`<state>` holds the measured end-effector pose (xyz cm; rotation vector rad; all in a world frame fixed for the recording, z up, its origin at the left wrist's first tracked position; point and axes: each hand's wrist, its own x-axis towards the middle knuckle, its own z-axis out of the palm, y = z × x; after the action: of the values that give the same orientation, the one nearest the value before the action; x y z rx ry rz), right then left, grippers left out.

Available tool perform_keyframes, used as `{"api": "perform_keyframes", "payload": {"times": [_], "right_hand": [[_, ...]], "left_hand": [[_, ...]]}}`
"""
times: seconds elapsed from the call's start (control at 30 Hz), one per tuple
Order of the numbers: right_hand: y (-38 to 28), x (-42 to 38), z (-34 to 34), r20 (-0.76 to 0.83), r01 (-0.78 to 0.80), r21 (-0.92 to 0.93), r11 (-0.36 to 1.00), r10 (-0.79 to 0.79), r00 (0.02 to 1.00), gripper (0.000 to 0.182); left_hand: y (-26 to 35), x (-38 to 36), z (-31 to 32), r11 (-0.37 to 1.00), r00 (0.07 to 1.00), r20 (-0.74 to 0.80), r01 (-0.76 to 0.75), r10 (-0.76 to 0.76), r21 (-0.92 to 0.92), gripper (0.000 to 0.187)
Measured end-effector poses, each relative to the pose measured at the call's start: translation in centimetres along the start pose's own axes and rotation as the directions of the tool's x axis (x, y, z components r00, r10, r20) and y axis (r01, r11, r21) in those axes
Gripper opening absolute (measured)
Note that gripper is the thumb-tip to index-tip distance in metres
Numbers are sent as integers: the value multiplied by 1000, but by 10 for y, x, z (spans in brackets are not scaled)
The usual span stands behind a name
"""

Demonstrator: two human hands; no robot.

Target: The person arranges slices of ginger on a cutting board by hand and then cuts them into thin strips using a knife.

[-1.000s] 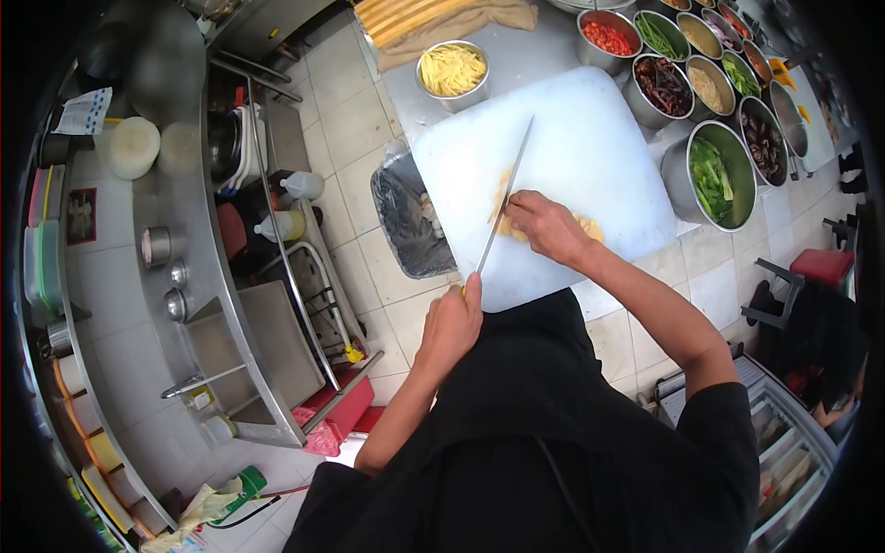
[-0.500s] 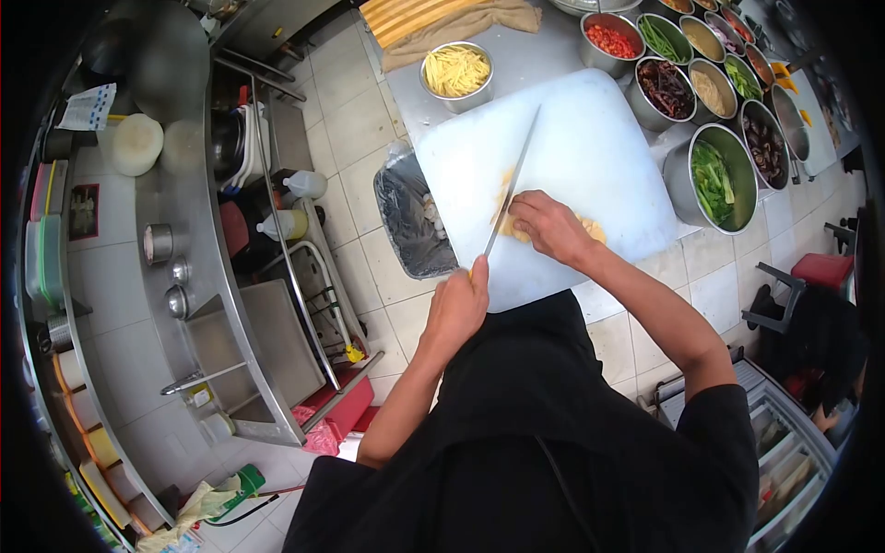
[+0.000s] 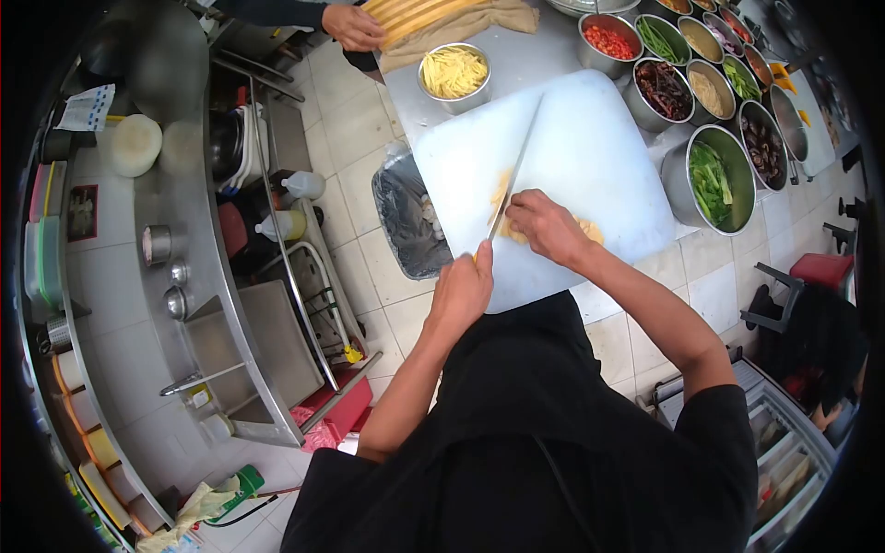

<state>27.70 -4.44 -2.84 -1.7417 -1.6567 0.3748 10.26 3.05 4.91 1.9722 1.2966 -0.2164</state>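
Fingers of the left hand (image 3: 463, 288) wrap tightly round the handle of a long knife (image 3: 516, 166), its blade slanting across the white board (image 3: 581, 124) mid-frame. Beside it the right hand's (image 3: 548, 228) fingers curl over yellowish pieces (image 3: 591, 230); whether they grip any, I can't tell. Top left of centre, another person's hand (image 3: 353, 27) touches a striped board (image 3: 424, 18)

2 plastic jugs (image 3: 303, 185) stand near a steel counter (image 3: 198, 272).

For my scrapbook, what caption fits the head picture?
Left hand grips a long knife; right hand rests on yellowish food atop a white cutting board.
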Motion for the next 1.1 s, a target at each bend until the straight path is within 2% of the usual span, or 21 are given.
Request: {"api": "perform_keyframes", "payload": {"times": [0.07, 0.17, 0.23, 0.27, 0.4, 0.5, 0.6, 0.73, 0.83, 0.9, 0.97, 1.1], "right_hand": [[2, -2, 2, 14, -25, 22, 999, 24, 1000, 25], [1, -3, 2, -15, -6, 46, 999, 7, 1000, 25], [5, -4, 5, -27, -2, 49, 999, 3, 1000, 25], [6, -4, 6, -36, 8, 54, 999, -6, 999, 26], [2, -4, 4, -33, 28, 38, 999, -27, 999, 25], [4, -2, 1, -36, -16, 59, 998, 18, 999, 25], [4, -1, 1, -35, 20, 34, 999, -19, 999, 24], [4, -3, 4, -33, -7, 54, 999, 9, 999, 22], [7, -3, 4, -43, 8, 50, 999, -6, 999, 23], [6, -1, 3, -49, 35, 45, 998, -32, 998, 23], [2, -1, 1, -36, -39, 73, 997, 41, 999, 24], [4, 0, 0, -37, -34, 81, 996, 37, 999, 23]], "left_hand": [[-14, -22, -1, 999, 998, 61, 33, -33, 10, 65], [-26, -52, -1, 998, 997, 42, 62, -63, 30, 64], [-36, -47, 11, 997, 996, 48, 79, -80, 23, 62], [-44, -35, 23, 999, 999, 20, 31, -31, 35, 63], [-19, 12, 25, 996, 996, -32, -87, 87, -10, 65], [6, 9, 5, 1000, 1000, 17, -1, 1, -11, 67], [-9, -15, -2, 1000, 996, 87, 28, -29, 10, 64], [-26, -49, 1, 998, 996, 70, 57, -60, 35, 63], [-37, -36, 20, 999, 998, 30, 54, -54, 5, 60], [-29, -5, 28, 997, 997, -22, -71, 71, -27, 61], [-9, 10, 19, 999, 999, -15, -40, 40, -20, 62], [5, -8, -4, 1000, 999, 47, 12, -12, 2, 65]]}}
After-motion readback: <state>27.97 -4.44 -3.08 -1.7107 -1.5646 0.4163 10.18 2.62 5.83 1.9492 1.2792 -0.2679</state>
